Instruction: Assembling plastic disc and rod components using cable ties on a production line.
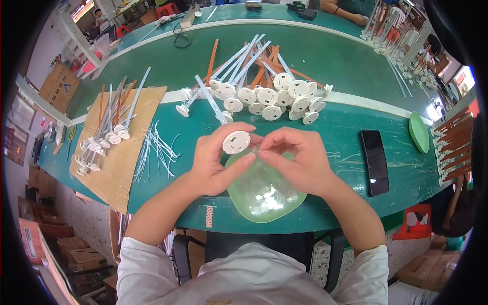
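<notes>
My left hand is closed on a white round plastic disc with small slots in its face. Close beside it, my right hand pinches its thumb and forefinger together near the left fingertips; what lies between them is too small to make out. Both hands are above a light green dish with small shiny clear pieces in it. Beyond them lies a heap of similar white discs with grey and orange-brown flat strips. One grey strip ends just behind my left hand.
On the left, a cardboard sheet carries more discs with strips, beside loose thin white strands. To the right are a black phone and another green dish. Strip assemblies line the right edge. Across the table, another person's arm rests.
</notes>
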A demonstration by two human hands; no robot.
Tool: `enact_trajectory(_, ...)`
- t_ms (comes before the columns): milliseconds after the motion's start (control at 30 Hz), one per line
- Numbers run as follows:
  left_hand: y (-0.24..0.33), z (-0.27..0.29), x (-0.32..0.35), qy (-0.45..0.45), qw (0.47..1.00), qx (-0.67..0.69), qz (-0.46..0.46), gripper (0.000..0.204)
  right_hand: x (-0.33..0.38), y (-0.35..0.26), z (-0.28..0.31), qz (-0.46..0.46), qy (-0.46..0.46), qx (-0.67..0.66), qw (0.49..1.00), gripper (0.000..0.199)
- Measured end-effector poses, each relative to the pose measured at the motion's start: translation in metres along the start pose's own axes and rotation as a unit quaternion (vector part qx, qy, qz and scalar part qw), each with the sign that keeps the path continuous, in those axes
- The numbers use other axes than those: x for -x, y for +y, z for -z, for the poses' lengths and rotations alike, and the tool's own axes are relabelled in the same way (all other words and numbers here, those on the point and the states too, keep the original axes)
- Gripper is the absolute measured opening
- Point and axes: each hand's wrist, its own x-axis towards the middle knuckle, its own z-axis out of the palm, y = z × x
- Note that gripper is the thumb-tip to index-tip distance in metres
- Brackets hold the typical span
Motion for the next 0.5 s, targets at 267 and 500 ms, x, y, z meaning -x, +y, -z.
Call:
enact_trajectory(267,0.0108,0.0005,-0.0001,0.036,0.996,-0.083,0.006,0.031,-0.0008,0.0059,-0.0015,-0.086,0.016,-0.110,0.990,0.012)
enact_trajectory(500,0.0121,0.0017,-0.0019,0.050,0.996,-0.077,0.015,0.029,-0.0008,0.0043,-0.0034,-0.021,0.042,0.010,0.999,0.013)
